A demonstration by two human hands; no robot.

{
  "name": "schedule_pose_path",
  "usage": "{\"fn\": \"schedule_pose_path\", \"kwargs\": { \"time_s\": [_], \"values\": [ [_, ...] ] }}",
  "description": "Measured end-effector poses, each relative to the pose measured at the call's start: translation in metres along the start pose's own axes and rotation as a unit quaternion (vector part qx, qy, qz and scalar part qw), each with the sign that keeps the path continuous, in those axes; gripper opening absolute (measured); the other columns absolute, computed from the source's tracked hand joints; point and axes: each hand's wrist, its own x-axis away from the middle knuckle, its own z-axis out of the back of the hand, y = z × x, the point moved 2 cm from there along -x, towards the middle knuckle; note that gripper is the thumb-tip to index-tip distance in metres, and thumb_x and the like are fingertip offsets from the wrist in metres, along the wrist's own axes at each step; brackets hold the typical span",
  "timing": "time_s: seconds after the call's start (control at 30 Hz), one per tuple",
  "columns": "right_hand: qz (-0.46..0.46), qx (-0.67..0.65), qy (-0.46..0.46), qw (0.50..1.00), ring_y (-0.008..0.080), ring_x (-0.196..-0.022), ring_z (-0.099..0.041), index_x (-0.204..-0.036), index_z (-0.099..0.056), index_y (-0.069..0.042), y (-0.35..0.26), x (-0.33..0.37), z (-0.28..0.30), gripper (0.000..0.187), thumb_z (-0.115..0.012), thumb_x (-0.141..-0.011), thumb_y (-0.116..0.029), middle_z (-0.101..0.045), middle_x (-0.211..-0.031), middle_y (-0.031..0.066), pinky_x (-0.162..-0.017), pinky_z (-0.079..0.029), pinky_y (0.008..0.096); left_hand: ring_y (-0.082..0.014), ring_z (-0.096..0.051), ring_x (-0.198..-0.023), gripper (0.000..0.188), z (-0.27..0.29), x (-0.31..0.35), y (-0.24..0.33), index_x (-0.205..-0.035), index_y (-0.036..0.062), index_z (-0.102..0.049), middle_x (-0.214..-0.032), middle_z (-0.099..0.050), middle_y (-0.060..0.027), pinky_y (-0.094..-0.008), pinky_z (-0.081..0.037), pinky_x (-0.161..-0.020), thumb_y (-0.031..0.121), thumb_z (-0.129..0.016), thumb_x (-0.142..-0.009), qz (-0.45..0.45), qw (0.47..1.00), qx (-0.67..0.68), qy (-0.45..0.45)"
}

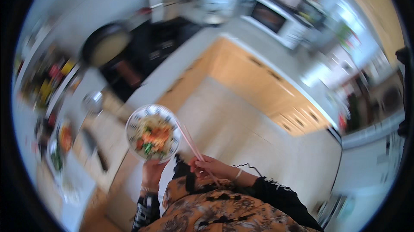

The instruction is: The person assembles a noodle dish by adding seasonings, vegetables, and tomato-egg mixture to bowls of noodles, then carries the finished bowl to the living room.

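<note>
My left hand (152,174) is closed on the near edge of a white plate (132,125) with a dark patterned rim; its fingers go out of sight underneath. Noodles topped with orange-red pieces and some green, a mixed food (154,136), fill the middle of it. In my right hand (212,166) is a pair of pink chopsticks (189,139), gripped at mid-length. Their upper ends slant up to the plate's right rim; from this view I cannot tell if they touch it.
A wok (108,44) with pale liquid sits on the black stove (161,44). Left of the plate, a knife (95,151) lies on a wooden cutting board (113,135). A white microwave (276,18) stands on the far counter above wooden drawers (263,81). Pale floor tiles (228,124) lie between the counters.
</note>
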Motion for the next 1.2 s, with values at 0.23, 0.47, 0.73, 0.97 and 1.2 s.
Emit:
{"fn": "schedule_pose_path", "kwargs": {
  "time_s": [0.23,0.47,0.73,0.97,1.2],
  "values": [
    [0.301,-0.045,0.316,0.899,0.0040,-0.052,-0.040,-0.121,-0.048,-0.013,0.008,0.194,0.108,0.027,-0.042,-0.098,-0.026,-0.055,-0.088,0.0006,-0.044,-0.034,0.0187,-0.0347,-0.043,-0.123,0.076,-0.121,0.003,-0.156,-0.135,0.0029,-0.035,-0.134,-0.044,-0.0165,-0.0481,-0.041,-0.099,0.000,-0.055,-0.062,0.234,0.960,-0.115,-0.107],
    [0.395,-0.050,0.548,0.736,0.0045,-0.054,-0.041,-0.130,-0.044,-0.016,0.076,0.397,0.167,0.036,-0.042,-0.098,-0.030,-0.055,-0.100,0.0027,-0.051,-0.040,0.0186,-0.0356,-0.044,-0.121,0.067,-0.217,0.041,-0.358,-0.133,0.0015,-0.037,-0.132,-0.045,-0.0170,-0.0506,-0.037,-0.101,0.003,-0.054,-0.068,0.440,0.859,-0.164,-0.206],
    [0.463,-0.226,0.591,0.621,0.0057,-0.060,-0.047,-0.129,-0.048,-0.013,0.157,0.555,0.256,0.045,-0.043,-0.096,-0.043,-0.058,-0.095,-0.0002,-0.055,-0.042,0.0208,-0.0376,-0.045,-0.120,0.062,-0.309,0.069,-0.562,-0.132,-0.0069,-0.033,-0.130,-0.044,-0.0239,-0.0497,-0.038,-0.103,0.007,-0.053,-0.075,0.586,0.726,-0.238,-0.270],
    [0.400,-0.256,0.707,0.524,0.0044,-0.062,-0.052,-0.123,-0.048,-0.004,0.186,0.715,0.340,0.046,-0.043,-0.097,-0.041,-0.059,-0.085,-0.0005,-0.049,-0.041,0.0189,-0.0319,-0.045,-0.121,0.055,-0.398,0.085,-0.763,-0.131,-0.0079,-0.033,-0.132,-0.044,-0.0211,-0.0421,-0.036,-0.105,0.014,-0.052,-0.084,0.638,0.652,-0.253,-0.322],
    [0.532,-0.280,0.693,0.399,0.0080,-0.082,-0.058,-0.119,-0.048,-0.004,0.161,0.858,0.423,0.044,-0.044,-0.096,-0.041,-0.060,-0.096,0.0024,-0.066,-0.049,0.0211,-0.0291,-0.039,-0.127,0.054,-0.505,0.096,-0.925,-0.136,-0.0029,-0.029,-0.138,-0.039,-0.0166,-0.0434,-0.030,-0.108,0.019,-0.049,-0.091,0.520,0.568,-0.430,-0.471]
  ]
}}
